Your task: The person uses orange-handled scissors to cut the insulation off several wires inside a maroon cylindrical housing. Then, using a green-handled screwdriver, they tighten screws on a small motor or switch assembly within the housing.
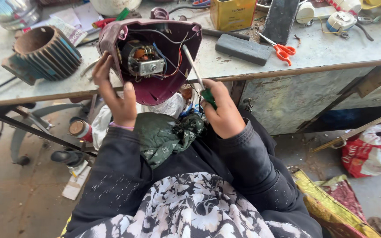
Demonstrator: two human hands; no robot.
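The left hand (113, 94) grasps the maroon appliance housing (155, 57) by its lower left rim, fingers up along the shell's outer edge, propping it at the front edge of the tabletop (331, 48) with its open side turned toward the person. The right hand (223, 112) is clenched round the green handle of a screwdriver (195, 70). The tool's long axis runs from that hand up and to the left, and the tip points into the cavity, just right of the exposed motor (144, 61) and among loose red, blue and black wires (173, 61). Risks, as judged: the tip could catch or nick a wire because the leads cross its path; the housing could tip or slip off the edge, since one hand alone steadies it; the blade could slip toward the left-hand fingers. Beyond the right hand lie a grey block (243, 48) and orange-handled scissors (281, 49).
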